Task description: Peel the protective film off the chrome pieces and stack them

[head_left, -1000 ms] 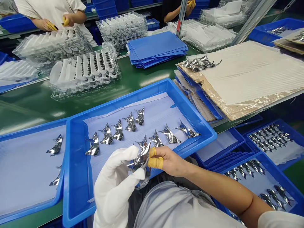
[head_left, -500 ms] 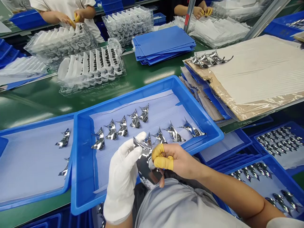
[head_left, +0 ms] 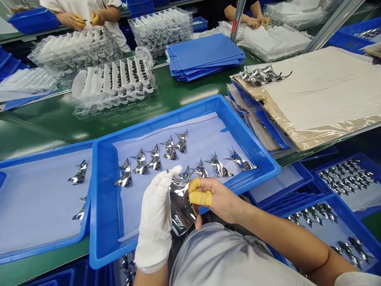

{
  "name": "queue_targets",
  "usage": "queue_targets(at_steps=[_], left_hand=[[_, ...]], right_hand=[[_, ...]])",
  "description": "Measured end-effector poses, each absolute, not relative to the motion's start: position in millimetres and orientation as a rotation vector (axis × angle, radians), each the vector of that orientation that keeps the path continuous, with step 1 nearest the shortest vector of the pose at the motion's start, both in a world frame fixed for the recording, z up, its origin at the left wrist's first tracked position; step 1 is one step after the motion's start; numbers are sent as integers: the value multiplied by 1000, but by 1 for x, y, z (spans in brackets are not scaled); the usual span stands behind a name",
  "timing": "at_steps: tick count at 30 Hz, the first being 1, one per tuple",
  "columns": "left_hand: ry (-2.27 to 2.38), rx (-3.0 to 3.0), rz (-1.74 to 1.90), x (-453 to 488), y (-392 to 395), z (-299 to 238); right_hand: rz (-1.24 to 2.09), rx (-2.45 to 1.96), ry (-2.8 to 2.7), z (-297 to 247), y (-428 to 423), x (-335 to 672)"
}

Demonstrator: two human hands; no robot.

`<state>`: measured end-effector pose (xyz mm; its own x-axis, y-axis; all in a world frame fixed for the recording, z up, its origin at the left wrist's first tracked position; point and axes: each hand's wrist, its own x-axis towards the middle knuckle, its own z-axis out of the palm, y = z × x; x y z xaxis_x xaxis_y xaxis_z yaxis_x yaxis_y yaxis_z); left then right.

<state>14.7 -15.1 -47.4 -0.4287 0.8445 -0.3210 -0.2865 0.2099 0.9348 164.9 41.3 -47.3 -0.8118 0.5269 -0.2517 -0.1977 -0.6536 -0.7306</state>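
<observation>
Between my hands is a curved, mirror-shiny chrome part (head_left: 180, 200), held up over the near side of a blue tray (head_left: 101, 206). My left hand (head_left: 156, 210), in a white glove, is closed on its left edge. Yellow finger cots cover the thumb and forefinger of my right hand (head_left: 212, 197), which pinches the part's right edge. Other fingers of that hand are partly hidden behind the part. Several smaller-looking pointed chrome pieces (head_left: 154, 158) lie in two groups on the tray's white liner, some just beyond my hands.
A second blue tray (head_left: 38, 198) with chrome pieces adjoins on the left. Clear plastic packs (head_left: 116, 83) and blue sheets (head_left: 205, 55) stand on the green bench (head_left: 26, 129). Layered cardboard (head_left: 327, 87) lies right; more trays (head_left: 351, 222) sit lower right. Two people work across the bench.
The chrome part has turned so its broad shiny face shows more fully. My left hand has become more upright and moved slightly right; my right pinch has shifted slightly left.
</observation>
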Motion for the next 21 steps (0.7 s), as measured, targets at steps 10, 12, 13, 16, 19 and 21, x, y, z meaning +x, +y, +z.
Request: queue_targets(at_steps=[10, 12, 13, 16, 19, 21], left_hand=[[1997, 979, 1346, -47, -29, -22], [2034, 948, 1363, -60, -34, -20], [2059, 929, 1357, -64, -35, -20], [2068, 913, 1257, -66, -38, -19], [1968, 969, 1228, -63, -39, -21], [1954, 1032, 1232, -65, -40, -24]], right_hand=[[1515, -1132, -2101, -43, 130, 182], [1125, -1372, -2377, -44, 160, 179], [985, -1455, -2459, -45, 175, 176], [844, -1600, -2548, -52, 209, 161], [871, -1723, -2618, -62, 230, 143], [924, -1801, -2650, -70, 238, 132]])
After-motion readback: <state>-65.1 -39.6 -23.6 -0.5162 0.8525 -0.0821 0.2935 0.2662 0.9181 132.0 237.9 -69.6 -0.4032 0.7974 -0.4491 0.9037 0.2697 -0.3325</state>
